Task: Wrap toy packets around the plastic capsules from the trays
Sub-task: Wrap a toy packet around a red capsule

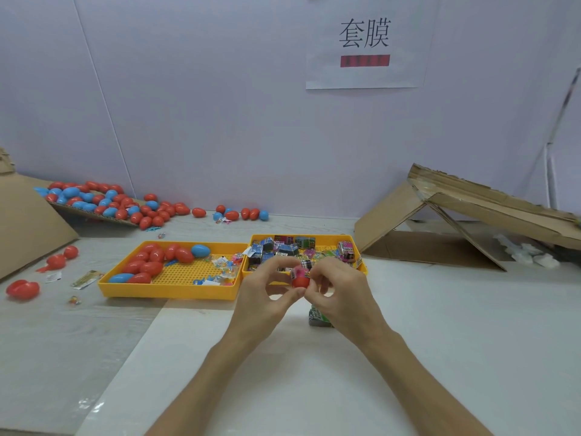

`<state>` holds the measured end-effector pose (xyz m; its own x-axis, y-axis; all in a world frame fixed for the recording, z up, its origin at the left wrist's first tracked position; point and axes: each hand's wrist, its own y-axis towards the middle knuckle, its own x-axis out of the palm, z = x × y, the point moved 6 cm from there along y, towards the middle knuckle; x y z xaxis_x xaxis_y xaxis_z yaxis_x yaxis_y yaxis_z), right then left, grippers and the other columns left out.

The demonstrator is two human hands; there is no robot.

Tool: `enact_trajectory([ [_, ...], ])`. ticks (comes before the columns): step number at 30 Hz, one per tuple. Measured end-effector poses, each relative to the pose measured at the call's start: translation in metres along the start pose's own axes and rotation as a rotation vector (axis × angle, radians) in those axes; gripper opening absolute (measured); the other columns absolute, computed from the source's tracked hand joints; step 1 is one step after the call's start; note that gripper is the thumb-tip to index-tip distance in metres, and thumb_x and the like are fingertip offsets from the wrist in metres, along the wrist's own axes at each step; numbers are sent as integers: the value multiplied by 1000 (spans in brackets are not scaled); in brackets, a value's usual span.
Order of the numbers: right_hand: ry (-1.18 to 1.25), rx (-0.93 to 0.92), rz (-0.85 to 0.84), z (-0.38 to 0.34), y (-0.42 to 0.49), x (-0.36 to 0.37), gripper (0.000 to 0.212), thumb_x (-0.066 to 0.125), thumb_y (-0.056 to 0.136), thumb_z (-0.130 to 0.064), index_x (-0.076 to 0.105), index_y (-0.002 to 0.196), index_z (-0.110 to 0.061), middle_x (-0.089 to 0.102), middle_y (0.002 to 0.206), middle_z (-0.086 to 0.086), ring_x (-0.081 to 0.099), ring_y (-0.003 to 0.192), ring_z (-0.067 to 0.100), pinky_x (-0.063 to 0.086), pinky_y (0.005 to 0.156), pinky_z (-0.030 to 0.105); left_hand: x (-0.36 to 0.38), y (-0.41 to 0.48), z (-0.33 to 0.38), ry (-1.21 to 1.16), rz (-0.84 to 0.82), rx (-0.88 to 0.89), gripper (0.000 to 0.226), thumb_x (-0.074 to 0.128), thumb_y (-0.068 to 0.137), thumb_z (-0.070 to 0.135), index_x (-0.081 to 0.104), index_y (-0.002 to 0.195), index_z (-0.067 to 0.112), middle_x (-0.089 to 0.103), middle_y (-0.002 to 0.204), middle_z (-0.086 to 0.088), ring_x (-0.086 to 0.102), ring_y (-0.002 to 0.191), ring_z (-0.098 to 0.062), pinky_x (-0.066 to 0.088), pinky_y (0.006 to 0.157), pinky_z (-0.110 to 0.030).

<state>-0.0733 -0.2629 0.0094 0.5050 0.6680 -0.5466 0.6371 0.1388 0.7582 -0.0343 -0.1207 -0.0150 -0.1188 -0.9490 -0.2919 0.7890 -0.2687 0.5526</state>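
Both hands are up in front of the trays, meeting on one red capsule [300,282]. The left hand [267,289] has thumb and fingers curled round the capsule's lower half and is clamped on it. The right hand [338,292] pinches with its fingertips at the pink packet [298,272], which sits over the capsule's upper end. I can't tell how far round the packet goes because the fingers hide it. The capsule is held off the table [440,309], just at the near edge of the right tray [314,237].

The right tray is yellow and full of loose printed packets [284,248], jumbled in mixed colours. The left tray [166,292], also yellow, touches it side by side. It holds red and blue capsules [151,262] on its left half and small clear-bagged toys [224,266] toward the right.

One more packet [318,319], green and grey, lies on the table just under the right wrist.

A big pile of capsules [103,199] sits at the back left on a cardboard sheet and spills along the wall. A few stray red ones [22,289] lie on the table's left side. There's a folded cardboard box [456,215] at back right. A paper sign [364,42] with printed characters hangs on the wall.
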Motion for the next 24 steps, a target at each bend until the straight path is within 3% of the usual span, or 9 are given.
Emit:
enact_trajectory([
  [8, 63, 14, 40, 3, 0, 2, 12, 68, 85, -1, 63, 83, -12, 59, 78, -6, 51, 67, 9, 48, 60, 26, -2, 2, -4, -31, 26, -26, 30, 80, 84, 9, 72, 111, 21, 70, 109, 8, 71, 97, -13, 60, 79, -26],
  [11, 287, 238, 98, 13, 1, 4, 14, 69, 91, -6, 68, 94, -20, 68, 87, -11, 65, 78, 8, 52, 69, 18, -8, 5, -9, -207, 78, -119, 30, 77, 85, 4, 71, 110, 20, 74, 105, 7, 73, 97, -15, 58, 78, -24],
  [15, 628, 514, 44, 25, -1, 16, 22, 65, 97, -15, 67, 113, -29, 72, 99, -11, 72, 93, 12, 59, 81, 33, -6, 5, -17, -468, 18, -225, 35, 74, 87, -1, 67, 117, 14, 71, 118, 0, 72, 106, -27, 58, 92, -36],
  [18, 691, 588, 21, 31, -1, 17, 20, 67, 95, -20, 70, 111, -31, 73, 103, -11, 71, 94, 13, 58, 77, 31, -1, 4, -20, -576, -62, -280, 34, 74, 82, 4, 68, 115, 13, 69, 122, -7, 69, 110, -34, 55, 98, -41],
  [24, 622, 539, 56, 29, 2, 14, 17, 78, 87, -20, 74, 99, -32, 74, 97, -12, 69, 86, 7, 51, 69, 23, 1, 4, -20, -682, -85, -342, 39, 71, 84, 16, 66, 123, 13, 70, 123, -13, 66, 115, -34, 57, 91, -34],
])
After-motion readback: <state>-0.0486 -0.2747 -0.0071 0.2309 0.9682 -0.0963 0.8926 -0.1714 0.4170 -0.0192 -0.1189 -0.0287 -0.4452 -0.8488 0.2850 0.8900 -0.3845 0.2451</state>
